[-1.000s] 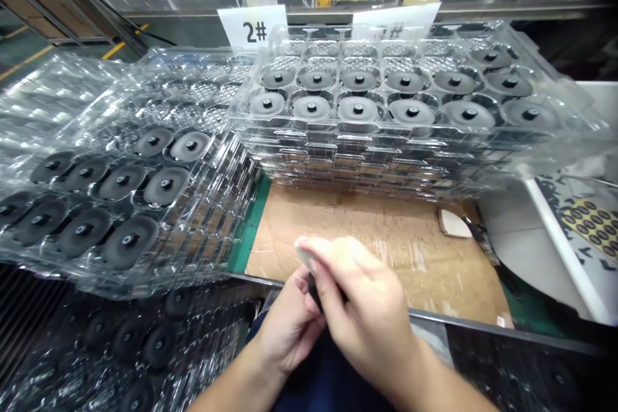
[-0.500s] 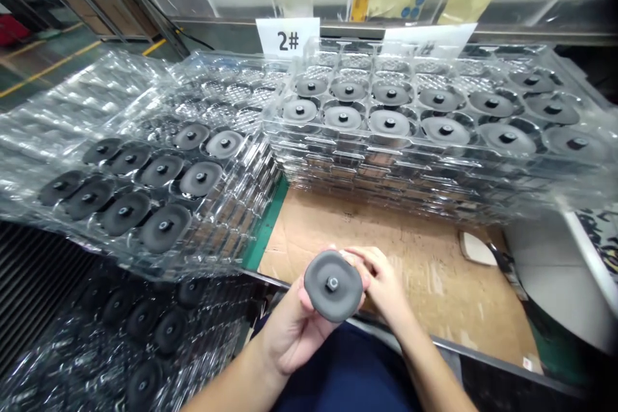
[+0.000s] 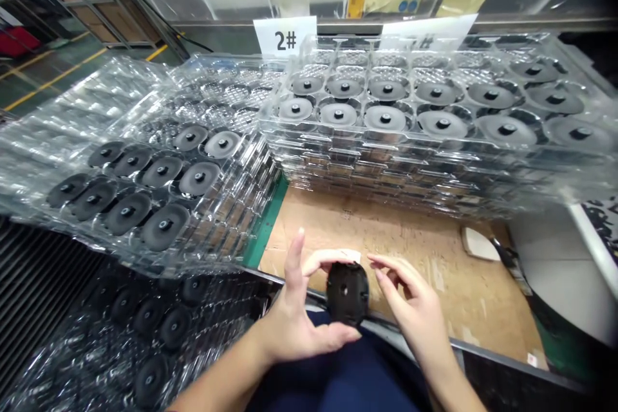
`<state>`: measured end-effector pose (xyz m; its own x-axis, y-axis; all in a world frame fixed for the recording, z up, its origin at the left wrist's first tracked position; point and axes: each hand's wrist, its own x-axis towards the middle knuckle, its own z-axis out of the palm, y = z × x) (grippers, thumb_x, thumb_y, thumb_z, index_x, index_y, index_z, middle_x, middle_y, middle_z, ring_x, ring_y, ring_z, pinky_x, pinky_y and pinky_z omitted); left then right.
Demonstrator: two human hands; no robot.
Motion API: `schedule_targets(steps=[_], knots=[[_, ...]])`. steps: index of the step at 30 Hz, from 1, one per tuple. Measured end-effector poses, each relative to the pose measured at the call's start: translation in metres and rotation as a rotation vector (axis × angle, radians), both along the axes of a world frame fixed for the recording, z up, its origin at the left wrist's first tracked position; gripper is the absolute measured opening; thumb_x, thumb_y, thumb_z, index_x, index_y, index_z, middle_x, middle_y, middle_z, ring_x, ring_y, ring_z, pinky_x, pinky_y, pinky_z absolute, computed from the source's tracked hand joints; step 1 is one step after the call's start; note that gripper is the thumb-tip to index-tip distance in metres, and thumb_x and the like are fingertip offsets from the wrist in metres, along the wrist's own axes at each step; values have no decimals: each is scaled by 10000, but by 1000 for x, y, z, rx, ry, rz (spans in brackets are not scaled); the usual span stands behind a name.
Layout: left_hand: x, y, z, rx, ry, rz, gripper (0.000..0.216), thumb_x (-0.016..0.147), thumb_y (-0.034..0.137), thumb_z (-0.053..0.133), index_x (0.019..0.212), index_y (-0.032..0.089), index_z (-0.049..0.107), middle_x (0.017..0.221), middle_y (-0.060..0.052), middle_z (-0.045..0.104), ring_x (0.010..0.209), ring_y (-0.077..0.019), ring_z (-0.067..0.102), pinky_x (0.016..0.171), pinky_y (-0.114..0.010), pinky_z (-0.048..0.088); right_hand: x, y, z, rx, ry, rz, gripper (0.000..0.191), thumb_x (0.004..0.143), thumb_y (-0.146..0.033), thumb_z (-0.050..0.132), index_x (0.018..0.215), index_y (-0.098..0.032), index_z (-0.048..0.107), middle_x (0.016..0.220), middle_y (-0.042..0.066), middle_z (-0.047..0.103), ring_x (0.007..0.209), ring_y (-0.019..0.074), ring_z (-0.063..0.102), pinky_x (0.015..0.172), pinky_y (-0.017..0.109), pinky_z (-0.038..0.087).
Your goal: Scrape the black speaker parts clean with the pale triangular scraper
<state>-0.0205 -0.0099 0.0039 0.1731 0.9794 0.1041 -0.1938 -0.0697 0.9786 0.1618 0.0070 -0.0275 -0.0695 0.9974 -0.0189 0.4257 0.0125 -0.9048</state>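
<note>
My left hand (image 3: 302, 318) pinches a round black rubber disc (image 3: 346, 291) between a taped finger on top and the thumb below, with the index finger sticking up. The disc stands on edge over the bench's front rim. My right hand (image 3: 414, 299) is just right of the disc with curled fingers, its fingertips at the disc's edge and nothing else in it.
A stack of clear blister trays (image 3: 434, 141) holding grey discs stands at the back right. A second tray stack (image 3: 145, 174) with black discs lies tilted at the left. More trays (image 3: 120, 347) sit below left. A brown cardboard sheet (image 3: 425, 251) covers the bench. A "2#" label (image 3: 284, 38) stands behind.
The disc faced me flat half a second ago; now it is turned on edge, showing its darker side. My right hand has drawn back to the right of it.
</note>
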Motion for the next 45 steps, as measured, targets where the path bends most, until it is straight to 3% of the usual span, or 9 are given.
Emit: schedule_targets(steps=[2, 5, 10, 15, 22, 31, 37, 45], knots=[[-1, 0, 2, 145, 282, -17, 1137, 637, 55, 692, 1355, 356, -137, 1180, -94, 525, 1123, -246, 493, 983, -448, 332, 2, -8, 6, 47, 52, -70, 156, 830, -244, 536, 965, -213, 608, 888, 35, 584, 746, 140, 535, 659, 257, 446], [0, 0, 5, 210, 444, -61, 1154, 635, 45, 690, 1347, 342, -168, 1178, -117, 519, 1113, -252, 495, 962, -445, 359, 5, -13, 22, 54, 199, -24, 163, 815, -210, 561, 971, -243, 596, 843, 10, 572, 751, 130, 540, 655, 231, 452], [3, 1, 7, 108, 404, -113, 1188, 598, 94, 733, 1371, 270, -151, 1140, -129, 554, 1082, -256, 522, 958, -413, 363, 9, 0, 44, -305, 302, 402, 194, 808, -254, 581, 996, -223, 616, 806, 13, 633, 701, 131, 569, 644, 253, 461], [4, 1, 6, -64, 293, -190, 1190, 580, 173, 757, 1384, 248, -118, 1082, -97, 580, 1027, -237, 548, 984, -391, 315, 16, 13, 48, -532, 474, 520, 174, 771, -275, 642, 933, -213, 653, 765, 0, 659, 700, 114, 587, 655, 236, 454], [12, 2, 5, -253, 117, -274, 1224, 527, 194, 787, 1379, 308, -85, 1032, -65, 587, 990, -246, 561, 940, -399, 344, 21, 15, 50, -596, 578, 565, 92, 731, -224, 682, 822, -218, 691, 733, -30, 663, 669, 75, 597, 635, 169, 458], [30, 15, 8, -299, 181, -346, 1191, 526, 174, 783, 1379, 320, -36, 1015, -43, 603, 988, -225, 569, 943, -377, 334, 42, 19, 37, -701, 630, 511, 108, 677, -227, 726, 782, -215, 706, 690, -23, 687, 640, 86, 628, 629, 173, 482], [44, 23, 12, -208, 306, -361, 1245, 506, 182, 789, 1375, 297, -96, 1010, -43, 619, 985, -217, 573, 1005, -402, 245, 55, 22, 35, -669, 671, 507, 42, 703, -186, 697, 729, -182, 663, 715, -26, 653, 681, 76, 622, 649, 162, 480], [55, 28, 9, -61, 392, -294, 1248, 524, 173, 781, 1378, 293, -121, 1113, -84, 601, 1099, -255, 511, 1015, -409, 244, 69, 21, 32, -674, 703, 369, 101, 670, -214, 729, 722, -171, 654, 702, -10, 668, 676, 103, 642, 646, 187, 509]])
